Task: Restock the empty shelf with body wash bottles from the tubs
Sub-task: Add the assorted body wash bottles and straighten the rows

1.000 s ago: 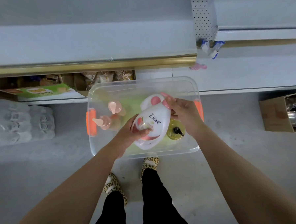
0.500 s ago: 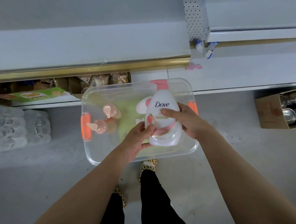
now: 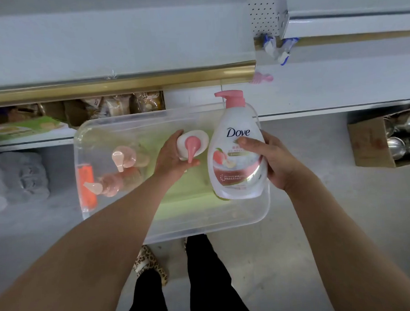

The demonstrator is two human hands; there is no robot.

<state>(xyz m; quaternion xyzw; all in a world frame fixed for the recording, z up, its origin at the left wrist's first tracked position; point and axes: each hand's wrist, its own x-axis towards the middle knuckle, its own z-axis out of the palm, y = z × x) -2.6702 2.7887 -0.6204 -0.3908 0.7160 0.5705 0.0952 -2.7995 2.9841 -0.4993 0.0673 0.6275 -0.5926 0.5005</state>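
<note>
At frame centre each hand holds one bottle: right hand (image 3: pixel 279 162) the Dove bottle (image 3: pixel 236 151), left hand (image 3: pixel 170 160) the second bottle (image 3: pixel 194 144) by its top, which might slip.

- My left hand (image 3: pixel 173 157) reaches forward, arm extended, fingers curled closed in a grip.
- My right hand (image 3: pixel 274 161) is raised, thumb in front, fingers wrapped behind, gripping.

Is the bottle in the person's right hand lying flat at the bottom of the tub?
No, the right hand holds the Dove bottle lifted above the tub, label facing up.
</note>
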